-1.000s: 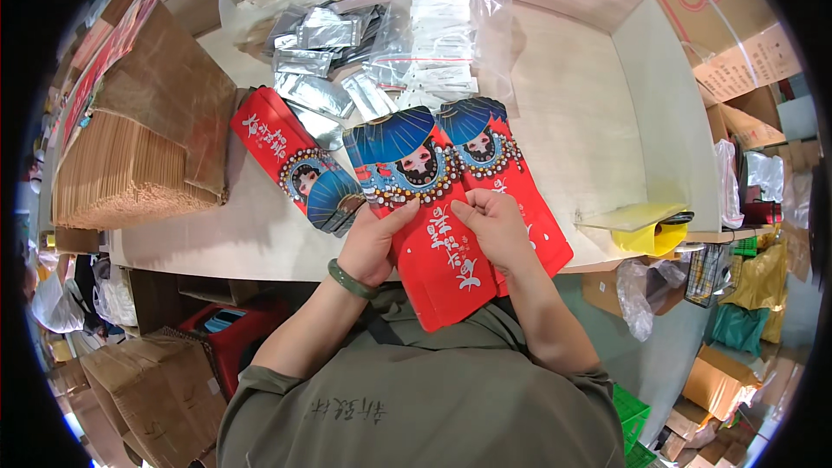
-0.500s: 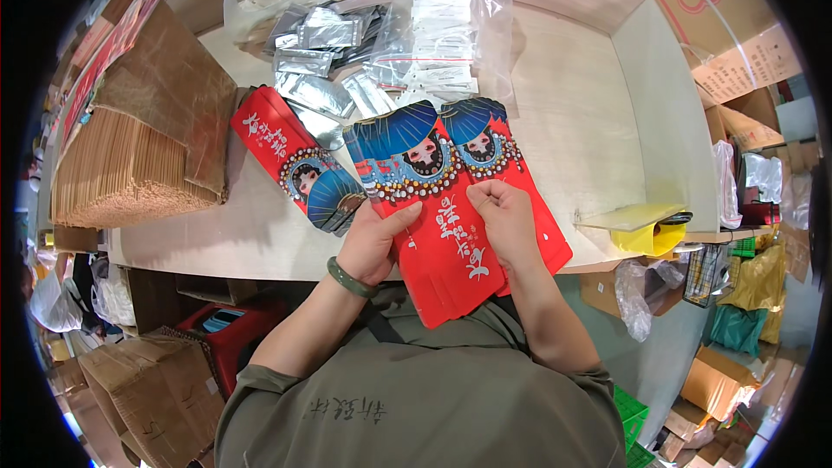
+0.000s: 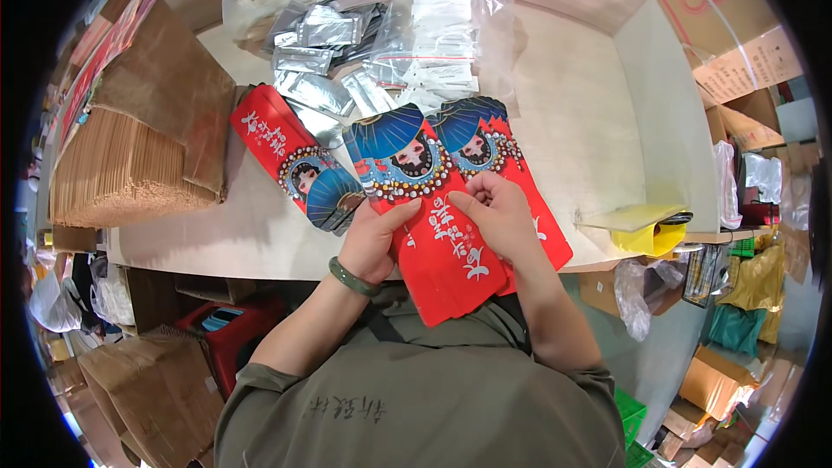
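Observation:
My left hand [image 3: 374, 238] is closed round a fanned stack of red envelopes [image 3: 438, 269], its thumb flat on the front one. Each envelope carries white writing and a printed opera figure with a blue headdress at its shaped top edge. At the stack's right side is my right hand [image 3: 498, 215], fingers curled and thumb pressed on the front envelope. Behind that hand, more red envelopes [image 3: 542, 208] fan out to the right, partly covered by the stack. Another pile of red envelopes [image 3: 286, 143] lies on the table to the left, figures pointing the other way.
Silver sachets [image 3: 316, 91] lie heaped at the back of the table [image 3: 572, 78], beside a clear bag [image 3: 442, 26] of white packets. A cardboard box [image 3: 143, 156] packed with brown card stands at left. A yellow item [image 3: 646, 230] sits at the right edge.
My right thumb has moved left across the front envelope. The right-hand part of the fan has shifted slightly left, and the front envelope's lower end slightly right. My left hand stays put.

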